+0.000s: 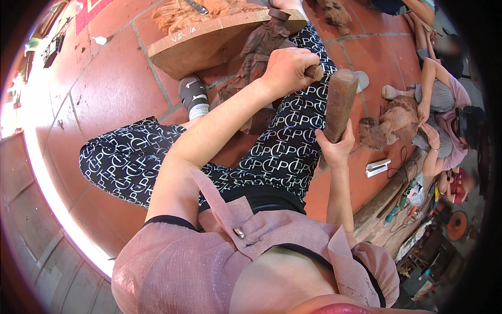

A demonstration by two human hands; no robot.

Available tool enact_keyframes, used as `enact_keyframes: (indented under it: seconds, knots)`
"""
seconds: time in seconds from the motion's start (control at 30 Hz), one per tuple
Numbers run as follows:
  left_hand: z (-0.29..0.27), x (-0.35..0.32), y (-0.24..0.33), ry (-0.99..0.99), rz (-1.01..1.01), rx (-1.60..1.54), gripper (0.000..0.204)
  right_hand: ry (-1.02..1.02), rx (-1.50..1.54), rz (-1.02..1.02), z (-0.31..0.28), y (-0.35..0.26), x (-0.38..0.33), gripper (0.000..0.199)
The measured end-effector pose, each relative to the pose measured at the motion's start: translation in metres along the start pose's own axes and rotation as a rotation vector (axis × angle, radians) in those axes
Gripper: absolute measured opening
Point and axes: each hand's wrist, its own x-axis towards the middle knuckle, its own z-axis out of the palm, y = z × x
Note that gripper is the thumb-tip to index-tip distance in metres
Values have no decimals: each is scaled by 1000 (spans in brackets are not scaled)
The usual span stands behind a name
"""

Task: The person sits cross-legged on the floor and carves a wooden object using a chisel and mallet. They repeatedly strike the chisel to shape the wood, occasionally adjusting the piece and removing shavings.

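Observation:
My left hand (288, 69) is closed in a fist around a tool with a wooden handle (315, 72); only the round butt end shows, and the blade is hidden. Just beyond that fist stands a dark brown carved wooden figure (257, 46) with a flat-topped hat, between my legs. A thick wooden mallet (341, 99) rises from my right hand (336, 146), whose fingers wrap its lower part. The mallet's head is close to the handle's butt, with a small gap between them.
Behind the figure lies a thick wooden slab (209, 44) with pale carving (193, 14) and a metal blade on it. At right, another person (444, 99) handles a carved wooden piece (395, 123). Near a timber beam (387, 193) are a white box (377, 168), cables and tools.

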Motion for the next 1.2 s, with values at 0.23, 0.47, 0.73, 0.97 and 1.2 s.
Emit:
enact_keyframes:
  seconds: [0.23, 0.47, 0.73, 0.97, 1.2]
  knots:
    - [-8, -3, -4, 47, 44, -65, 23, -7, -266, -189, 0, 4, 8, 51]
    - [-25, -13, 0, 17, -13, -20, 22, -94, -201, -30, 6, -7, 3, 54]
    - [-118, -40, -33, 74, -767, -413, 13, -231, 193, 226, 7, -2, 11, 68]
    - [-137, -43, -16, 253, -846, -666, 28, -357, 1016, 629, -1, 10, 18, 63]
    - [-124, -49, -34, 170, -929, -646, 35, -373, 1052, 662, 3, 11, 4, 68]
